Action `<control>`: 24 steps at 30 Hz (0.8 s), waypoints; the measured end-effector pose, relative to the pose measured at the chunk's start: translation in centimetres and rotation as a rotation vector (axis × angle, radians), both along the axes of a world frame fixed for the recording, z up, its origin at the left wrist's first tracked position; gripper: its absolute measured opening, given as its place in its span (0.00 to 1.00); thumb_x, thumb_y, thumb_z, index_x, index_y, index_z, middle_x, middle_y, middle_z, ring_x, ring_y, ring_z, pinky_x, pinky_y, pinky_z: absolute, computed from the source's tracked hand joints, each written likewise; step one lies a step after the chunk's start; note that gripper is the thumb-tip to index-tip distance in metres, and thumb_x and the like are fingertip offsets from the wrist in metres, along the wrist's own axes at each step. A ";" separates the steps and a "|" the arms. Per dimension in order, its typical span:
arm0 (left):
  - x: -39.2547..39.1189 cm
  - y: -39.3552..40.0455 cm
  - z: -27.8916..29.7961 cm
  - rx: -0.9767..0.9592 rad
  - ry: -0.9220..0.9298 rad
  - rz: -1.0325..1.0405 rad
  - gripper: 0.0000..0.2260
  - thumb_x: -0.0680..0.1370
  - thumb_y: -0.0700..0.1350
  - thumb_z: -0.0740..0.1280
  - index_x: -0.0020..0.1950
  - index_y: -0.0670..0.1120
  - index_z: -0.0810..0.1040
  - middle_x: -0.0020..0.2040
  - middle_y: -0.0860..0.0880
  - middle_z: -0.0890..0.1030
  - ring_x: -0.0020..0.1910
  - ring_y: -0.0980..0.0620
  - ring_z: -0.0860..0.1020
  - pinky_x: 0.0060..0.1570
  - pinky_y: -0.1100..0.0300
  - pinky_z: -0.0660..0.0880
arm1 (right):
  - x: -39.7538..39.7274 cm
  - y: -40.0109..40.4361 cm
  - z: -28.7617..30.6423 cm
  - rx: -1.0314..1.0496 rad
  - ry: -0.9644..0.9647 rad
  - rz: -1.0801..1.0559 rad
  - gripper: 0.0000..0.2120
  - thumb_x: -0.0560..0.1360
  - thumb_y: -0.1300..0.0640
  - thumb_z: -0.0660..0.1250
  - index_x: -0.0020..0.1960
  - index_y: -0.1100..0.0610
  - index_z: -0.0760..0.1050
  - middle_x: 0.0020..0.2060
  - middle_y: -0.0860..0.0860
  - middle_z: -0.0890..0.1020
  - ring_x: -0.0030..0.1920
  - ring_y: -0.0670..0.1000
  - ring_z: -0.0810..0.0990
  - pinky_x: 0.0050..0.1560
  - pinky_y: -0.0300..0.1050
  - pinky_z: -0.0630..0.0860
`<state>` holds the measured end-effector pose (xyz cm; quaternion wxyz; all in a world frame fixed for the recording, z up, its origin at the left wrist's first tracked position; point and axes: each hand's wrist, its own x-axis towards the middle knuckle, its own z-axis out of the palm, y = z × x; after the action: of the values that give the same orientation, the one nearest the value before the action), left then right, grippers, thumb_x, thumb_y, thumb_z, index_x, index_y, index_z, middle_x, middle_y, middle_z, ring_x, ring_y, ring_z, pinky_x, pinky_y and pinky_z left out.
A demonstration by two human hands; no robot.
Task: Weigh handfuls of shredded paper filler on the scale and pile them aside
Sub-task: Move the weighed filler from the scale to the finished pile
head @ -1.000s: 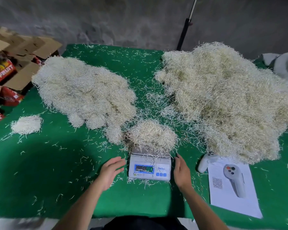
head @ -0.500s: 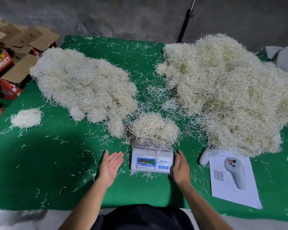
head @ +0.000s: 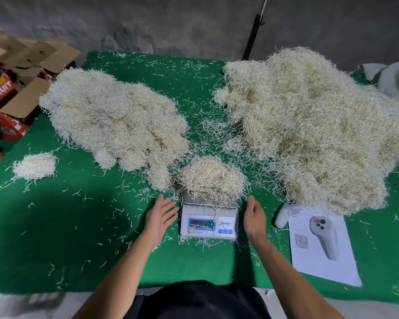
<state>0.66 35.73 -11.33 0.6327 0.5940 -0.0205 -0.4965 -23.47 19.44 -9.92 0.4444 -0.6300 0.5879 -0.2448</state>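
A: Flanking the scale (head: 209, 221), both hands sit empty: the left hand (head: 160, 218) lies just left of it, palm up with fingers straight and spread, and the right hand (head: 255, 217) stands just right of it on its edge, fingers relaxed and only slightly bent. Neither one touches the scale or grips anything

B: And the paper?

A: One handful of shredded filler (head: 211, 177) rests on the scale's pan, spilling over its back and side edges. The display is lit, but I cannot read the digits

B: So how far along is the job?

A: Midway, I judge. Behind and to the left of the scale lies a broad, lumpy heap (head: 115, 125) that looks made of separate clumps, likely the weighed portions. Behind and to the right of the scale stands a taller, looser mound (head: 309, 125), probably the supply, and it is the bigger of the two. A small separate tuft (head: 35, 166) sits far left of the scale

B: What is left?

A: This handful is not yet moved aside, and the large mound remains to be portioned. Right of the scale, a white controller (head: 324, 238) lies on a sheet of paper (head: 320, 270), apart from the work
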 end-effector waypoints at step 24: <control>1.4 -17.1 16.4 -0.209 0.156 -0.022 0.14 0.82 0.56 0.64 0.62 0.51 0.77 0.60 0.40 0.81 0.58 0.39 0.82 0.60 0.44 0.77 | 11.8 -6.4 13.0 -0.053 -0.266 0.396 0.32 0.83 0.51 0.65 0.82 0.54 0.55 0.80 0.54 0.60 0.74 0.53 0.68 0.73 0.55 0.69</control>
<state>2.03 18.67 5.11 0.6854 0.4842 -0.0293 -0.5431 -11.69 13.07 3.05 0.5406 -0.7067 0.3826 -0.2489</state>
